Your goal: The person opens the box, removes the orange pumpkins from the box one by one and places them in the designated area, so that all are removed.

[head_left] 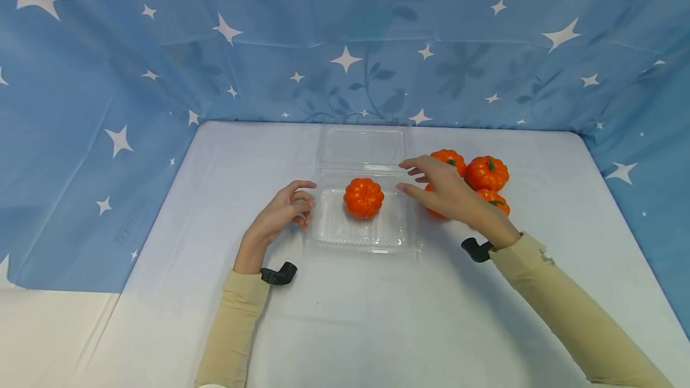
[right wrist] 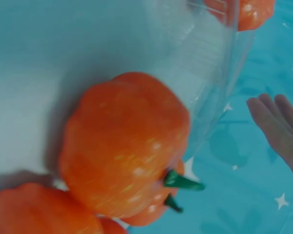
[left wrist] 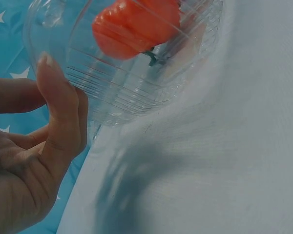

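A small orange pumpkin [head_left: 363, 198] sits in the base of a clear plastic clamshell box [head_left: 388, 235]. Its green stem points down in the left wrist view. At the box's left side, my left hand [head_left: 283, 211] has loosely bent fingers, with fingertips [left wrist: 46, 63] right at the clear wall. My right hand [head_left: 444, 193] hovers over the box's right edge, fingers extended and nothing held. Beneath and beside it are several more orange pumpkins [head_left: 487, 173] with green stems; the hand partly covers one. A pumpkin [right wrist: 127, 146] looms large in the right wrist view.
The clear lid [head_left: 366, 145] lies folded back behind the base. Everything stands on a white-covered table [head_left: 350, 316]. A blue curtain [head_left: 269, 17] with white stars hangs along the back and sides.
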{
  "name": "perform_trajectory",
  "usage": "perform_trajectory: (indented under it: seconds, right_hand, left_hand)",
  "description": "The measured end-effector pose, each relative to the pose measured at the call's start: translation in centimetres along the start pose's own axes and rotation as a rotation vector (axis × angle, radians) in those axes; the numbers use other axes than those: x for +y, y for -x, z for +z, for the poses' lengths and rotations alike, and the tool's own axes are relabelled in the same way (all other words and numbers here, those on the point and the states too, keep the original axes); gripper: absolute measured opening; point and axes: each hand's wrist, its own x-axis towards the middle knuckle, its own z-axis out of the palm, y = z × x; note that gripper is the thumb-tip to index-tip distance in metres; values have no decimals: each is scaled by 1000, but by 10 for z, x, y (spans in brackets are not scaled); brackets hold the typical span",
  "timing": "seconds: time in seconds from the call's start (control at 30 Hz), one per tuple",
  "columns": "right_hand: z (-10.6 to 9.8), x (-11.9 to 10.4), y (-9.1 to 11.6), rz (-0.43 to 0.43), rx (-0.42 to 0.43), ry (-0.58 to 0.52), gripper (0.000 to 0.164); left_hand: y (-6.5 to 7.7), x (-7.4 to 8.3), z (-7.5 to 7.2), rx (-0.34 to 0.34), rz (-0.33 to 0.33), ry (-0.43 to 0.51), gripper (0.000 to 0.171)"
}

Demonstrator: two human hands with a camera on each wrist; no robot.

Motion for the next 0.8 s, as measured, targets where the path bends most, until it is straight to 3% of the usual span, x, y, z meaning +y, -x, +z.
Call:
perform_trajectory:
  seconds: [0.5,0.8]
  right_hand:
    - [12,-19,-37,-7,-126,-2,40]
    - [20,-31,-55,-63,-211,61,38]
  left_hand:
    - [-1,1,0,11,-10,-14,53]
    - [-1,3,2,8,-11,-5,53]
